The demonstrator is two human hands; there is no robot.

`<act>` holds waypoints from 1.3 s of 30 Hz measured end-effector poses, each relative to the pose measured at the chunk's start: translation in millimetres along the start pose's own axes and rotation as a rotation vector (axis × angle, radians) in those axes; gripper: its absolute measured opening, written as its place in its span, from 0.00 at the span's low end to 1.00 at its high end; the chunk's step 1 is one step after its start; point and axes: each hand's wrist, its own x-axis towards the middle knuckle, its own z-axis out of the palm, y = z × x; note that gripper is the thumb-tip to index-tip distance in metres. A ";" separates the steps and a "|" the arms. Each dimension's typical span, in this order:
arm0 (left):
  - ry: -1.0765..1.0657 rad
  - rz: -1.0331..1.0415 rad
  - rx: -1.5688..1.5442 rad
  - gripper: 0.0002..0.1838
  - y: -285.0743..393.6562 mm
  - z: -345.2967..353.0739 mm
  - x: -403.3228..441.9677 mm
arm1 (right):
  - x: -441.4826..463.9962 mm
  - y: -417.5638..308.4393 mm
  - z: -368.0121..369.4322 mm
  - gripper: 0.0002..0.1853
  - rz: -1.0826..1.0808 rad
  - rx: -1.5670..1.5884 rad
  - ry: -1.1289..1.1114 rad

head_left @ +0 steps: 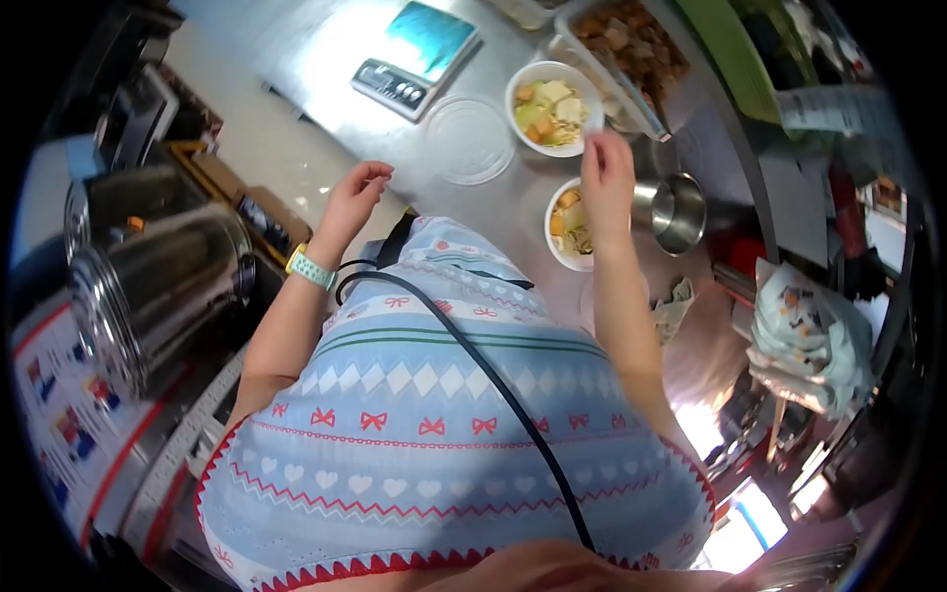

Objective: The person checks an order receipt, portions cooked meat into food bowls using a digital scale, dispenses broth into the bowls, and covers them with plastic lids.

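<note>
My left hand (357, 199) hovers near the table's edge, its fingers loosely curled together with nothing visible in them. My right hand (609, 180) reaches over two white bowls. Its fingertips are bunched beside the rim of the upper bowl (513, 115), and whatever they hold, if anything, is hidden. Pale tofu-like slabs, orange-brown chunks and yellowish strands (554, 111) fill that bowl. Partly covered by my right hand, the lower bowl (552, 240) contains similar chunks and some greens. A clear round lid (468, 140) lies flat left of the upper bowl.
A digital scale (415, 61) stands at the back of the metal table. Behind the bowls is a tub of brown chunks (631, 41); a steel pot (679, 214) sits at right. Large steel canisters (163, 286) stand at left. A black cable (473, 360) crosses my apron.
</note>
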 end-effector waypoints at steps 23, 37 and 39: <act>0.584 0.109 0.848 0.35 -101.8 -282.3 239.9 | -93.6 -108.3 220.3 0.11 0.792 0.708 -0.687; 0.269 0.012 0.595 0.13 -147.5 -396.4 225.7 | 57.3 -198.1 534.4 0.16 1.014 0.820 -0.586; 0.116 -0.727 0.713 0.30 -94.2 -447.0 202.8 | 63.0 -193.9 567.3 0.15 1.098 0.848 -0.631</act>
